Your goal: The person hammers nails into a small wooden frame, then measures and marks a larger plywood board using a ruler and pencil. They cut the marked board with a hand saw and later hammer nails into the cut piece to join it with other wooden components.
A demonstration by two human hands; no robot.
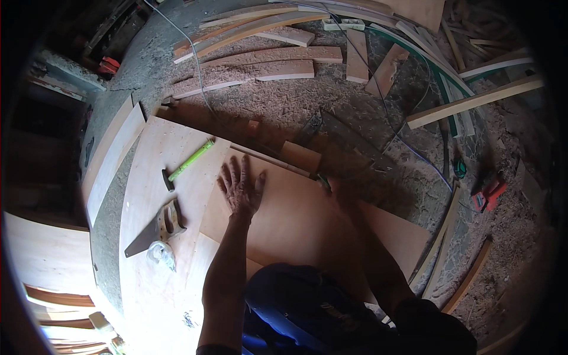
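Note:
My left hand (239, 188) lies flat on a thin plywood panel (290, 213), its fingers spread near the far edge. At that same edge, my right hand (338, 194) is in shadow, its fingers closed round a small dark and greenish thing I cannot make out. Beneath the panel is a larger pale plywood sheet (139, 201). On it, left of my left hand, are a hammer (190, 161) with a bright green handle, a handsaw (155, 228) with a worn handle, and a clear plastic bag (160, 255) whose contents are unclear.
Curved planks (254, 70) and short boards (357, 56) lie among wood shavings beyond the sheet. A cable (378, 97) runs from a white power strip (344, 24). At the right are a red tool (490, 194) and a long wooden bar (473, 102).

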